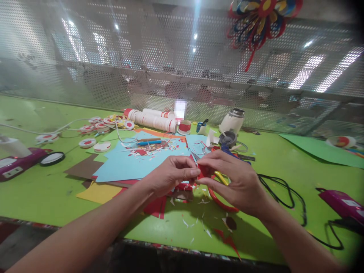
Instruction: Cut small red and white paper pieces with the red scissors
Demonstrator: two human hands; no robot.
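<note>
Above the front middle of the table, both hands meet at a small red paper piece [203,171]. My left hand [174,170] pinches its left edge between thumb and fingers. On the other side, my right hand [237,178] grips it with thumb and fingertips. The piece's exact shape is partly hidden by the fingers. Scissors with red-orange handles [222,204] lie beneath my right hand. Red paper strips [155,207] and white scraps lie below the hands. Light blue paper sheets [122,165] spread out behind my left hand, bearing shavings and a blue pencil [149,143].
White paper rolls [153,120] and a pale bottle-like container [231,121] stand along the back. Round white-and-red discs [87,142] lie at left. Purple power strips [21,163] sit at both sides, with a black cable [287,193] at right. A perforated screen [159,57] rises behind.
</note>
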